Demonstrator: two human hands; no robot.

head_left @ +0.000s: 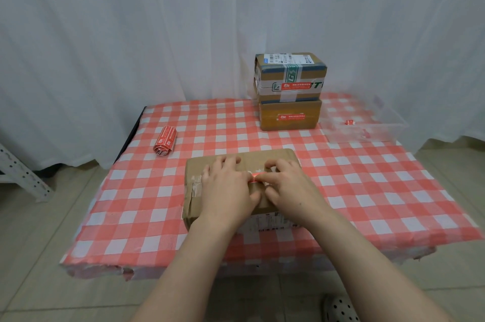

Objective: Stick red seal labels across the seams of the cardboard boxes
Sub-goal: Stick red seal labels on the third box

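While both hands worked on top of the nearest cardboard box (265, 156), which lay on the checked bench (367, 190) towards its front edge, only a short stretch of the red seal label (256, 178) showed between them. The left hand (225, 186) lay spread over the box top with fairly straight fingers, holding nothing and bearing down, its forefinger reaching the label. The right hand (287, 185) had its fingers bent, with the forefinger on the label. Whether it pinched the free end or merely pressed it, I could not tell.

By my judgement the step in hand was the laying and smoothing of this label. To do it well, the left hand should steady the box and pin the stuck end, while the right lowers the rest gradually and rubs outward so that no bubble or crease forms. The old tape (196, 186) at the box's left edge looked wrinkled, so firm pressure there would help.

The roll of labels (164, 141) lay well apart to the left. Two sealed boxes (290, 101) stood stacked at the back.
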